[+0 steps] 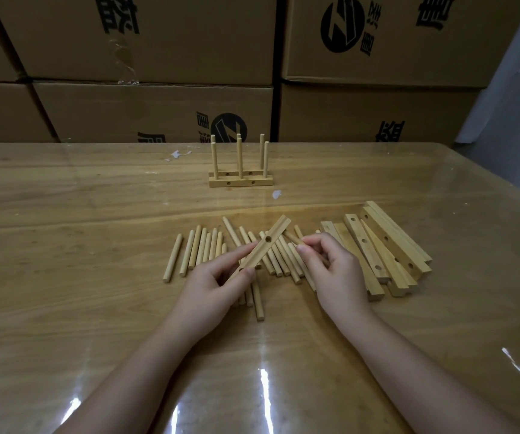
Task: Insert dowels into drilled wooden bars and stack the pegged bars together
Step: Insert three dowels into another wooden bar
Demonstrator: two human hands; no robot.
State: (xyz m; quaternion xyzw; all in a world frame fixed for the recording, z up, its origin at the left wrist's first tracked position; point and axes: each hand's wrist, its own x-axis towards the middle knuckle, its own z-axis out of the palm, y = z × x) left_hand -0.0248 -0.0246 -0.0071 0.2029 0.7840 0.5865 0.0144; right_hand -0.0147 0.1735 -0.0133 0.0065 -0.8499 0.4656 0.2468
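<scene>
a drilled bar (pixel 266 244) is gripped between thumb and fingers of the left hand (pixel 218 285) and held slanted just above the loose dowels (pixel 202 245) on the table (pixel 64 277). one dowel (pixel 291 237) is pinched in the curled fingers of the right hand (pixel 337 270), near the bar's hole. right of the loose dowels a heap of bars (pixel 387 255) is laid; beyond them two pegged bars (pixel 240 182) are stood together. further back, cardboard boxes (pixel 158 42) are printed with a round black logo (pixel 343 25) and black characters that cannot be read.
</scene>
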